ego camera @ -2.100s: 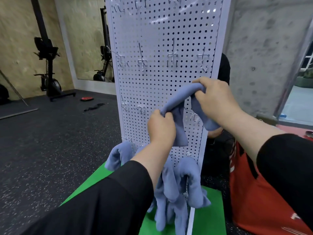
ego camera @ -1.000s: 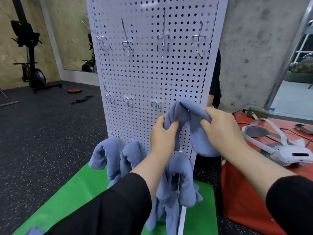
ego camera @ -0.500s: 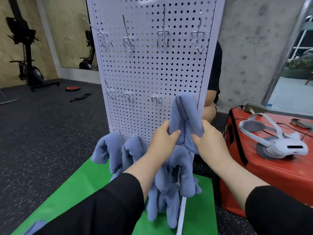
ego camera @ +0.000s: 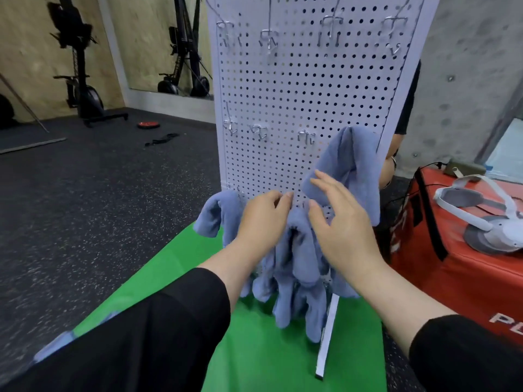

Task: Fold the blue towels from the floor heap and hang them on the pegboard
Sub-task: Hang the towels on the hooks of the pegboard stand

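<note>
White pegboard (ego camera: 297,89) upright on a green mat (ego camera: 254,349), folded blue towel (ego camera: 349,165) draped on a hook at its right edge, more blue towels (ego camera: 294,264) hung along its bottom row, left hand (ego camera: 261,222) and right hand (ego camera: 342,222) before the board, fingers loose, gripping nothing, red box (ego camera: 458,267) right of the board

A folded blue towel (ego camera: 349,168) is draped over a hook in the middle row of the white pegboard (ego camera: 311,89), close to the board's right edge, its two halves hanging down side by side. Further blue towels (ego camera: 294,267) are hung in a bunch along the bottom row, one of them (ego camera: 212,213) nearest the left edge. The bare metal hooks (ego camera: 305,135) are seen in the upper and middle rows.
</note>
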Available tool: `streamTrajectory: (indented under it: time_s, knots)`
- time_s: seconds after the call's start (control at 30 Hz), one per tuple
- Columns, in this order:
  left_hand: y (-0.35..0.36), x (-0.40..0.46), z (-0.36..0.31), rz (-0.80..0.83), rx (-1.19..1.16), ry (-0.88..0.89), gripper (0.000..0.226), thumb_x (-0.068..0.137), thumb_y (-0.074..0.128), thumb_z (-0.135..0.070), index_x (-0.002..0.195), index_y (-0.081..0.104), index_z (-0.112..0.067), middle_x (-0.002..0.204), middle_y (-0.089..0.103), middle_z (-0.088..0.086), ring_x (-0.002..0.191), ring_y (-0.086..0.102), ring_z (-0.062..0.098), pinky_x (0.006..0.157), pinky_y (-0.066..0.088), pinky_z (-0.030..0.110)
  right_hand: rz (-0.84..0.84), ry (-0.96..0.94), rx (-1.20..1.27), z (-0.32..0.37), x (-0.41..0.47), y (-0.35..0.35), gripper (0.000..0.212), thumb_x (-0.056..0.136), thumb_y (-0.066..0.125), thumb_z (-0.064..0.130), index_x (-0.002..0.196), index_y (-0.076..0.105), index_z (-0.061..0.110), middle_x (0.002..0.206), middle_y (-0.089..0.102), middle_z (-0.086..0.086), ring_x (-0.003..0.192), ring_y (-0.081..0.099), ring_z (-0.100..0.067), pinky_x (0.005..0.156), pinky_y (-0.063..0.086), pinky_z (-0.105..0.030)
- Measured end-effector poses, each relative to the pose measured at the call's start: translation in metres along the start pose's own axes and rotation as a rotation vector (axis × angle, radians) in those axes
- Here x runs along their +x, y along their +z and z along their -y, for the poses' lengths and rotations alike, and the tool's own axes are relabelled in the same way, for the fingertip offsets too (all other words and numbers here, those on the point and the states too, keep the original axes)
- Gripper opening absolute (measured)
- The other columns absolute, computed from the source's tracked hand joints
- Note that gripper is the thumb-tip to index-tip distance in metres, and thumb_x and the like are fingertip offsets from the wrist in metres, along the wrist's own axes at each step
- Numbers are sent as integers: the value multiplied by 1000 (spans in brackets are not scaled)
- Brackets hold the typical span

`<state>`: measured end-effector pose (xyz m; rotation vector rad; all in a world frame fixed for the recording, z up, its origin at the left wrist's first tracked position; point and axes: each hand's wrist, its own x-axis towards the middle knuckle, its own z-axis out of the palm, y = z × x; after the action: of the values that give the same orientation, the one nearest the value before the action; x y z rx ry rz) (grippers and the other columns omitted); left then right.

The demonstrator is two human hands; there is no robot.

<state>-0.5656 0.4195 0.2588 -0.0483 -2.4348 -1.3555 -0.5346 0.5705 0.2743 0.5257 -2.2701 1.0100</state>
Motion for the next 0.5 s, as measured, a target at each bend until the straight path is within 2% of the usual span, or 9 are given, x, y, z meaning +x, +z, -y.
streamTrajectory:
  time_s: [0.03,0.07,0.17,0.23,0.3,0.4,0.5]
  knots:
    - [-14,-6,14,-26,49,-16,49,104,48,-37,68,55,-6,63,58,8,64,52,28,63,40,41,41,-13,-2,6,-4,13,33,99,59,13,132,62,14,138,60,5,124,49,3,105,35,-13]
    - [-30,-12,33,-36,126,-35,49,104,49,-36,61,51,-12,61,59,7,65,53,28,62,39,41,99,-15,-11,12,-11,30,27,98,59,14,124,67,15,125,67,1,115,58,-6,100,41,-19]
    - [-79,-40,108,-6,416,-120,48,100,52,-32,56,44,-12,54,47,2,64,47,29,57,30,40,314,27,-18,27,-39,91,19,97,61,19,113,71,16,108,73,-2,100,66,-21,90,51,-39]
    - [-111,-61,169,42,527,-200,36,97,54,-32,69,55,-10,63,55,7,72,55,33,61,41,39,456,51,-12,34,-65,139,19,96,62,19,111,72,13,107,73,-4,100,67,-24,91,52,-42]
    - [-140,-87,228,135,611,-290,26,97,56,-36,88,65,-13,82,68,10,84,62,33,69,48,38,606,88,-7,39,-92,185,20,96,62,21,111,73,13,107,74,-5,100,68,-25,91,51,-41]
    - [-178,-110,298,348,742,-409,33,100,54,-44,104,68,-15,93,72,11,93,65,31,75,50,36,826,161,-43,42,-126,249,24,97,62,27,117,71,16,110,75,-3,103,68,-23,90,51,-34]
    - [-198,-114,339,537,818,-435,34,102,53,-38,107,70,-9,100,71,16,98,64,33,78,49,36,979,148,-106,37,-156,307,31,97,63,28,125,68,15,121,72,-8,114,66,-27,94,49,-35]
